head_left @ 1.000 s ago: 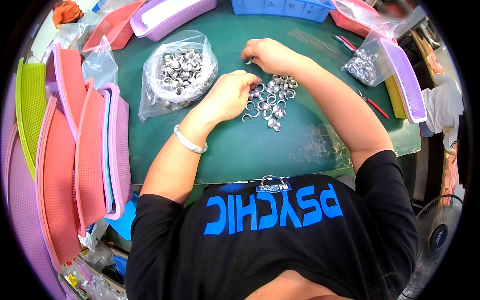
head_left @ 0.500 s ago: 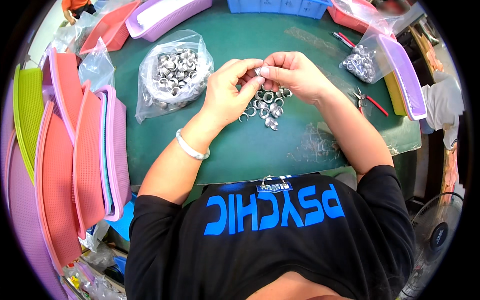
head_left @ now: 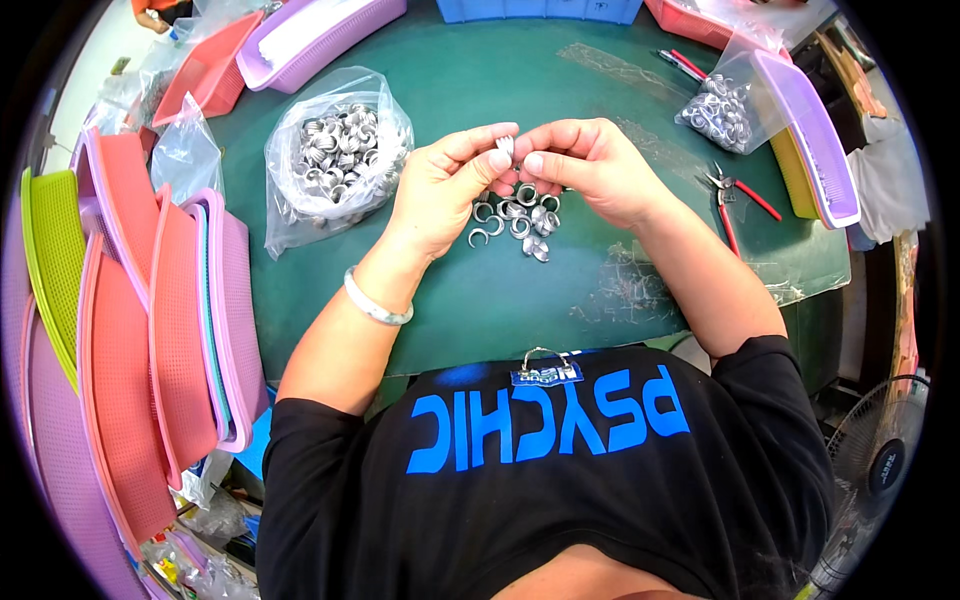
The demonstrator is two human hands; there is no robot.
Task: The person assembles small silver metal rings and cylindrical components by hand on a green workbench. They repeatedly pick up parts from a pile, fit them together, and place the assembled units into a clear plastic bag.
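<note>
Over the table's middle, my left hand [head_left: 438,185] pinches a small silvery ridged metal ring [head_left: 506,147] between thumb and index finger. Close on its other side is my right hand [head_left: 595,170], thumb pressed toward its curled fingers; whatever those fingertips hold is hidden. Below both hands lies a loose pile of similar silvery rings [head_left: 520,226], several of them open like a C. To the left, an open clear plastic bag [head_left: 285,205] is heaped with more of these metal pieces.
Red-handled pliers [head_left: 728,205] lie spread at the right, and another red-handled tool [head_left: 683,66] farther back. A smaller bag of metal parts [head_left: 718,115] leans near a purple basket [head_left: 815,150]. Stacked coloured baskets [head_left: 125,380] crowd the left edge; a fan [head_left: 880,465] stands lower right.
My hands have drawn slightly apart, and the ridged ring now shows upright in my left fingertips. The whole view has shifted a little.
</note>
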